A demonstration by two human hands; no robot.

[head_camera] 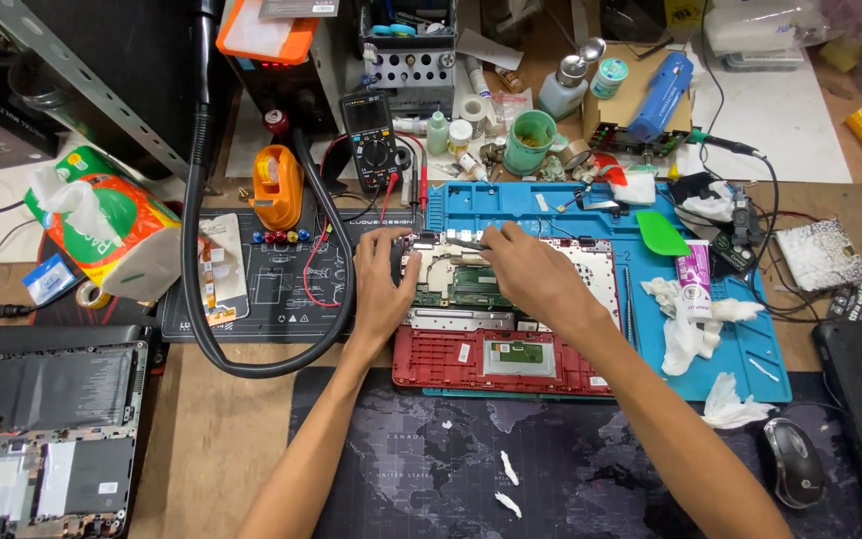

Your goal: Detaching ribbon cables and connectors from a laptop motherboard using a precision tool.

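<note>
Now, the bench as I look down on it:

Step in hand: I judge I am at work on the circuit board (456,279) inside the opened red laptop base (496,359), at its far left corner, where the metal heat plate sits.

Left hand (383,284): it lies flat against the left edge of the laptop base, fingers curled over the board's corner, steadying it. It grips nothing loose that I can see.

Right hand (529,274): it reaches in from the right over the board, fingers pinched together on a thin dark tool (466,243) whose tip points left, toward my other thumb. Whether the tip touches the board I cannot tell.

Where the work lies: the laptop base rests on the blue silicone mat (740,349), at the mat's left end, with its near edge overlapping the dark map-printed desk mat (431,469).

Beside it: a white tube with a purple label (692,279) and crumpled white tissues (685,334) lie on the blue mat to the right, a green plastic scraper (662,233) just beyond them. A black multimeter (371,140) stands toward the table's far edge.

Next move calls for: by my judgement, a light, steady tip and the left hand holding firm so that the board does not shift, with care not to slip onto the small parts nearby.
</note>
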